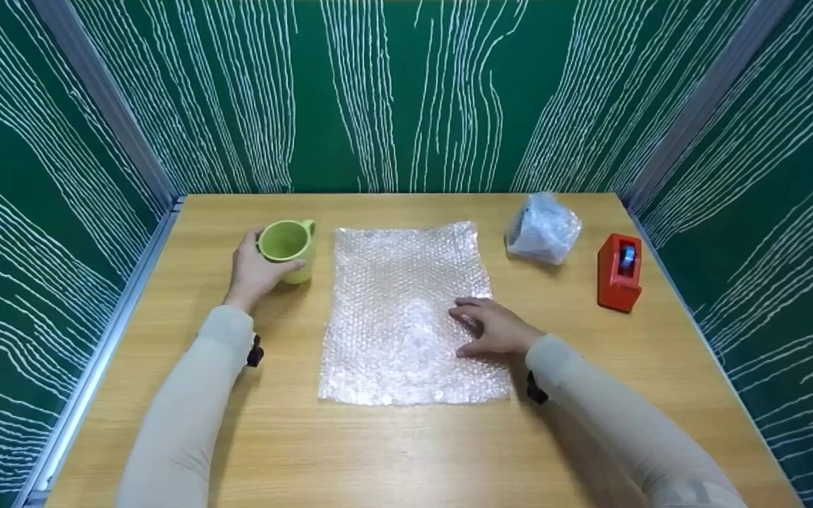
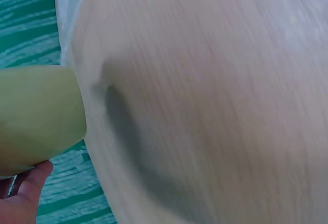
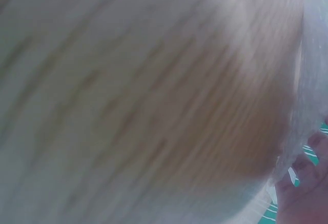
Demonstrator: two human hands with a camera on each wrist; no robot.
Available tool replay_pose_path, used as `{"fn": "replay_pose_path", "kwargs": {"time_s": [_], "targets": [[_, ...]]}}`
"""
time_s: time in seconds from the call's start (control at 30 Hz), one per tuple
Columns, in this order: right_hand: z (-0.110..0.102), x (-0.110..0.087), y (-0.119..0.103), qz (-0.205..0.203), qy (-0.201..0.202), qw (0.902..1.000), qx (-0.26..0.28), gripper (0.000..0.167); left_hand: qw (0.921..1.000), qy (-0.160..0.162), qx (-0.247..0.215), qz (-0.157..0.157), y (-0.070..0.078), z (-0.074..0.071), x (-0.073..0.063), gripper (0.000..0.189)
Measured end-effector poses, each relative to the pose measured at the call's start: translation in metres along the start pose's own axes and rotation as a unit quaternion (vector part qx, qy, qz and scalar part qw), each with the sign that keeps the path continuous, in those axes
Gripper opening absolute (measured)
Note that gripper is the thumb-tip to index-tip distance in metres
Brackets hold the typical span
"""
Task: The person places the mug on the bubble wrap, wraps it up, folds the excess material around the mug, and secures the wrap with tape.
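On the left of the table, my left hand (image 1: 257, 271) grips a yellow-green mug (image 1: 298, 271) round its side, thumb across the front. The mug's handle points to the far right, and its open top faces up. In the left wrist view the mug (image 2: 41, 114) shows at the left edge with fingers (image 2: 32, 185) against it. A sheet of bubble wrap (image 1: 392, 303) lies flat in the middle of the table. Over its right edge is my right hand (image 1: 492, 328), fingers loosely bent and holding nothing; whether the fingertips touch the sheet I cannot tell.
At the back right sits a bundle wrapped in bubble wrap (image 1: 543, 229), its contents hidden. Closer to the table's right edge stands a red tape dispenser (image 1: 618, 274). Green walls with white lines (image 1: 406, 99) enclose the wooden table (image 1: 406, 451) at the back and sides.
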State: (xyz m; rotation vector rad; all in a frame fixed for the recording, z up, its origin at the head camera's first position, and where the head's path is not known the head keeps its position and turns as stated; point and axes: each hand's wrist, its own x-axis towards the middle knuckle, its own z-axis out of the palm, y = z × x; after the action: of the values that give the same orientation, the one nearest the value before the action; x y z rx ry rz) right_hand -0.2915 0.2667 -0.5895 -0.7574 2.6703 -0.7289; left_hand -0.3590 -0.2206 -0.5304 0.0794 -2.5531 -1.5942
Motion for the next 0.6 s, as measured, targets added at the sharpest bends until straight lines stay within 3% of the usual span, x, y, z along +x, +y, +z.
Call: {"fn": "replay_pose_path", "kwargs": {"time_s": [0.27, 0.6], "targets": [[0.001, 0.001, 0.0, -0.028, 0.011, 0.9995, -0.009, 0.087, 0.9962, -0.037, -0.012, 0.077, 0.025, 0.024, -0.009, 0.09], [0.001, -0.001, -0.001, -0.02, 0.012, 0.9997, -0.002, 0.088, 0.9889, -0.111, -0.024, 0.095, 0.038, 0.052, -0.016, 0.093]]}}
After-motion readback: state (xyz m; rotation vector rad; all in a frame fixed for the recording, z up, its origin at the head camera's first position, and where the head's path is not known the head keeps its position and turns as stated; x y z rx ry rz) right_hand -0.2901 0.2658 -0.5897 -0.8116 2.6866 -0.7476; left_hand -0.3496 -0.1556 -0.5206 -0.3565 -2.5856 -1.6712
